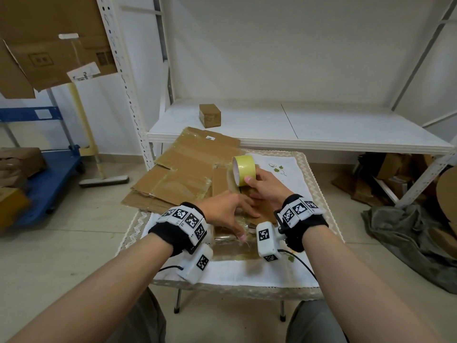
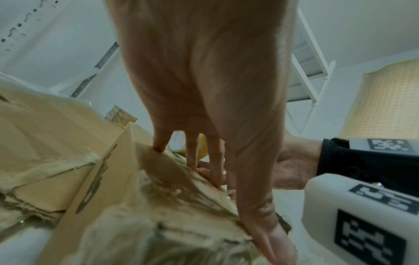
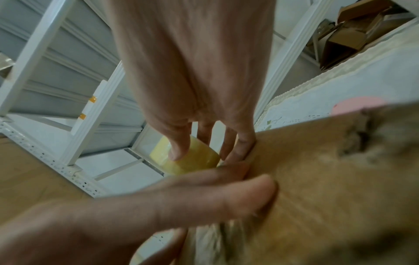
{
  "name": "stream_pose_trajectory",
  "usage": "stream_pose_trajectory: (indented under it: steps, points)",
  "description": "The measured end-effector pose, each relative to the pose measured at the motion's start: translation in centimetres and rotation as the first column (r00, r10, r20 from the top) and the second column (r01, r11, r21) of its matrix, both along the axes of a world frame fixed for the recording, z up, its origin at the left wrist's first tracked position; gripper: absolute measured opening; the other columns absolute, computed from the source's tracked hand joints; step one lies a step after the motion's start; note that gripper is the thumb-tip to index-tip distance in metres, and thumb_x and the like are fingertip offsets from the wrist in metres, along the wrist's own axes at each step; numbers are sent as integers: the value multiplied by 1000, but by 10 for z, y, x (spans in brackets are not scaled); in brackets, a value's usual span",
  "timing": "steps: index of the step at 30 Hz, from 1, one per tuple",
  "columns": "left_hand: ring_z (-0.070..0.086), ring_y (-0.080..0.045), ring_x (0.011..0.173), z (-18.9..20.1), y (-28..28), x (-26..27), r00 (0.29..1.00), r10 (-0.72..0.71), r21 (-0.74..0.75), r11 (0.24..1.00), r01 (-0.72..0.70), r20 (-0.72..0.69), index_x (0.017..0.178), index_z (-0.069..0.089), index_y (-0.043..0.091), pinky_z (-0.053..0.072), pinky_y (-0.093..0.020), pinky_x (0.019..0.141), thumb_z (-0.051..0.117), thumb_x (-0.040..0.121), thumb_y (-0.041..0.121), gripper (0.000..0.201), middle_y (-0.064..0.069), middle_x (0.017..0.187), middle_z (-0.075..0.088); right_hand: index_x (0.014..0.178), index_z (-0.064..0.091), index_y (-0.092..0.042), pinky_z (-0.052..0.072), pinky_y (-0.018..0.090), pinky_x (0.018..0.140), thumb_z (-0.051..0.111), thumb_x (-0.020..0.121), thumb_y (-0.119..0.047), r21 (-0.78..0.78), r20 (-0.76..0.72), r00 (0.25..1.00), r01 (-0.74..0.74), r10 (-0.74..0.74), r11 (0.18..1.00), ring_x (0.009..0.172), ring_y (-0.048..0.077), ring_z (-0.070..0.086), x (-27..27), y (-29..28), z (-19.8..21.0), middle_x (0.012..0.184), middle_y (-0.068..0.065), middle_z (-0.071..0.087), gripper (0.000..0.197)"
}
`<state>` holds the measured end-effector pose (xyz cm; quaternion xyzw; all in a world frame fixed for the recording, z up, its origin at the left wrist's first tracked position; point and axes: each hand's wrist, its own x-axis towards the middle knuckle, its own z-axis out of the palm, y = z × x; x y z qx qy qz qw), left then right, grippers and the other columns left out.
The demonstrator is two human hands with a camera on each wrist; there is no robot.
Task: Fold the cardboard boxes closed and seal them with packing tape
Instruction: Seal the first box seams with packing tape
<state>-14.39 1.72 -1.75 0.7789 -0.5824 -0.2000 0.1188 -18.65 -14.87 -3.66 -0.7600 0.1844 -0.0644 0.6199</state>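
A worn cardboard box (image 1: 233, 246) with old tape on it lies on the small table, flaps down. My left hand (image 1: 230, 211) presses flat on its top, fingers straight and spread, thumb along the near edge. Seen from the left wrist, those fingers (image 2: 161, 143) touch the box (image 2: 158, 206). Just beyond the box my right hand (image 1: 262, 184) grips a yellow roll of packing tape (image 1: 243, 169), thumb on its outer face. The right wrist view shows the tape roll (image 3: 192, 161) under the fingers and the box (image 3: 328, 170) beside it. A strip of tape seems to run from roll to box.
Several flattened cardboard sheets (image 1: 183, 169) are stacked at the table's back left. A small closed box (image 1: 210, 115) stands on the white shelf (image 1: 346, 129) behind. The table's cloth edge (image 1: 319, 184) is at right. On the floor: a blue cart (image 1: 49, 179), a floor squeegee (image 1: 103, 180), a grey cloth heap (image 1: 408, 238).
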Motion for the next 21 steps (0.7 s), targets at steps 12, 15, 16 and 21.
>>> stream_pose_trajectory:
  steps: [12,15,16,21]
  points:
    - [64,-12,78,26,-9,37,891,254,-227,907,-355,-377,83,65,17,54,-31,81,64,91,45,29,1,86,67,124,62,-15,51,45,101,56,102,-20,-76,42,998,47,-44,996,115,29,62,-7,7,-4,116,8,68,23]
    - [60,-19,75,39,-31,75,798,458,-319,746,-585,-391,86,57,10,49,-27,73,43,104,39,36,-5,82,60,132,56,-14,50,40,99,53,104,-14,-50,33,999,34,-32,998,113,23,57,-9,5,-3,112,2,61,28]
    - [58,-21,79,40,-39,88,762,497,-298,717,-630,-416,90,55,9,48,-27,72,40,105,39,36,-6,85,57,131,56,-14,51,37,97,53,104,-13,-37,30,999,29,-28,999,112,22,56,-9,4,-4,111,0,60,28]
    - [57,-21,81,31,-76,130,763,572,-42,792,-610,-301,81,56,18,53,-27,70,53,100,41,30,-5,88,53,125,57,-14,50,22,77,53,104,-12,2,22,1000,20,-20,1000,106,17,56,-7,-2,-5,103,-5,60,22]
